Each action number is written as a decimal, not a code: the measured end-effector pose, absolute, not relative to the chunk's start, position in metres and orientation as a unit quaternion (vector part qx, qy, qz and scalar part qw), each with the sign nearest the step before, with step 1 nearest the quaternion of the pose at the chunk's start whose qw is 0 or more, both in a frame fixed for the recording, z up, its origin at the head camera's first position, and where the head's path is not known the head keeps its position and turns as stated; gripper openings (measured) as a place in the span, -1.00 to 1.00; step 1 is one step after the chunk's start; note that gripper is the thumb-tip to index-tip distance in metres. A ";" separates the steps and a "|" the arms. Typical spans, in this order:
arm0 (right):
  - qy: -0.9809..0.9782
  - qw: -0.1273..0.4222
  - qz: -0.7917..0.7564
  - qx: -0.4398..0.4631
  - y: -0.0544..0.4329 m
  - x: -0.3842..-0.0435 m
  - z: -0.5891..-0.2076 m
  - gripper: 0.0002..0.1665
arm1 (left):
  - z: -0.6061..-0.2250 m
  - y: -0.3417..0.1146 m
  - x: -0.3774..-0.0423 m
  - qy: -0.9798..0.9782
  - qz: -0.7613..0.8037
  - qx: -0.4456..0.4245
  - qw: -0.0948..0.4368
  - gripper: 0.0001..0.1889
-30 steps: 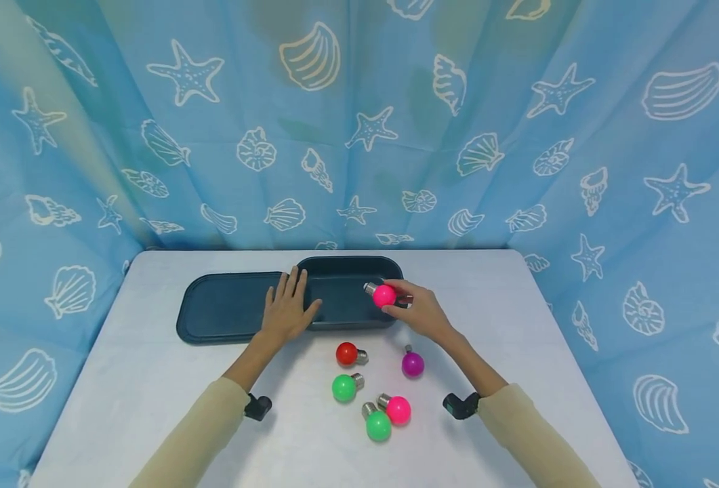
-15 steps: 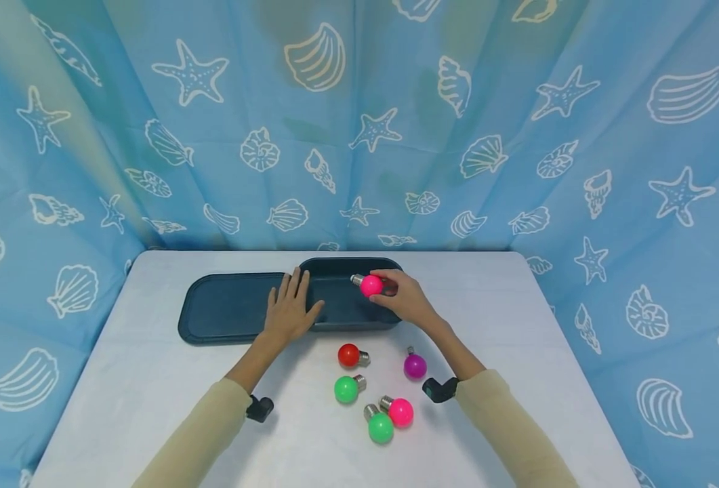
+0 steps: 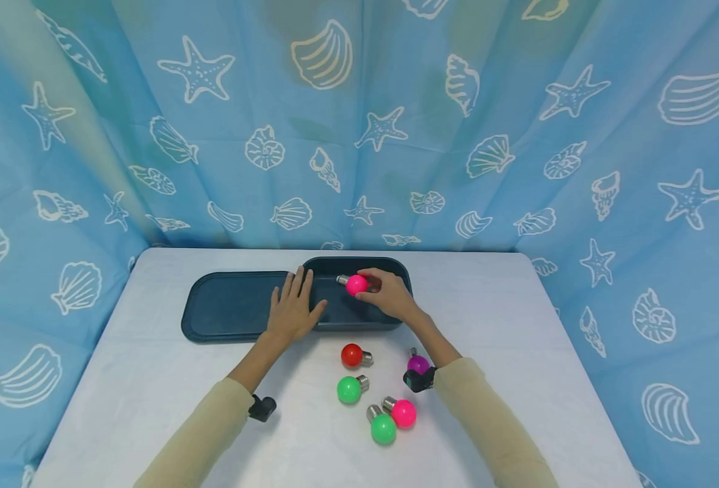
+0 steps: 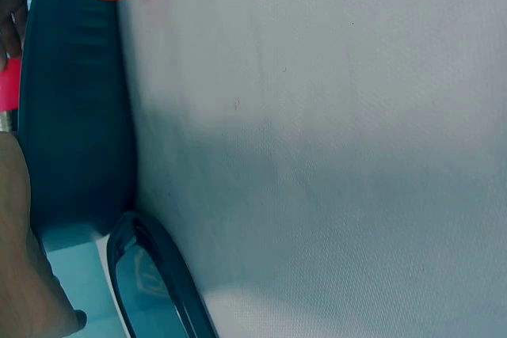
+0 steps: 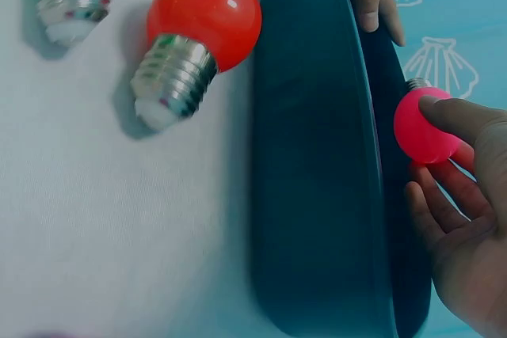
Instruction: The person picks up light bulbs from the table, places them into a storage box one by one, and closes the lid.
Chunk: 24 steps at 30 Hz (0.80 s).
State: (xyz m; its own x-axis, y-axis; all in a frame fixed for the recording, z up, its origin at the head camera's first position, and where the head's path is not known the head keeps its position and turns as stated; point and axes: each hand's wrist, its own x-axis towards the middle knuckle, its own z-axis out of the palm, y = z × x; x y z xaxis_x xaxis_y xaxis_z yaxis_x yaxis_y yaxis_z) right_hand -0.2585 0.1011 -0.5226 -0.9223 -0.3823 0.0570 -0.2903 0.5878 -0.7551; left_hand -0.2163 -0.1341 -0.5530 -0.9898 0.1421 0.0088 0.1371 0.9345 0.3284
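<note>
Pink bulb (image 3: 356, 285), smooth, light, likely fragile, is pinched at its globe by right hand (image 3: 388, 296) fingers over dark box (image 3: 359, 321); left hand (image 3: 290, 310) lies flat, fingers straight.

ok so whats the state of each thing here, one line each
pink bulb: held in the right hand, over the open box
box: open, nothing seen inside
lid: off, flat beside the box
left hand: flat on the box's left edge
red bulb: lying loose on the table
</note>
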 end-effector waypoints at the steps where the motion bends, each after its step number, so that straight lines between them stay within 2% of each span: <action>1: 0.889 0.056 -0.414 -0.187 0.100 -0.259 -0.524 -0.42 | -0.553 -0.134 -0.216 0.983 0.169 0.071 0.008 -0.16; 9: 0.890 0.049 -0.418 -0.176 0.090 -0.266 -0.532 -0.46 | -0.550 -0.135 -0.216 0.982 0.171 0.072 0.020 -0.17; 24: 0.912 0.075 -0.383 -0.128 0.078 -0.278 -0.546 -0.45 | -0.552 -0.135 -0.216 0.981 0.175 0.077 0.010 -0.17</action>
State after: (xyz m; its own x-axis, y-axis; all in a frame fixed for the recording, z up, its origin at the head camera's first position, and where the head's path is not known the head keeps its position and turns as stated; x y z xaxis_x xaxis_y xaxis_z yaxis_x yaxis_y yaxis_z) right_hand -0.2779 0.0779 -0.5460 -0.9562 -0.2902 -0.0380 -0.1759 0.6737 -0.7177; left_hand -0.2164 -0.1347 -0.5517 -0.9879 0.1550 0.0066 0.1477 0.9265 0.3460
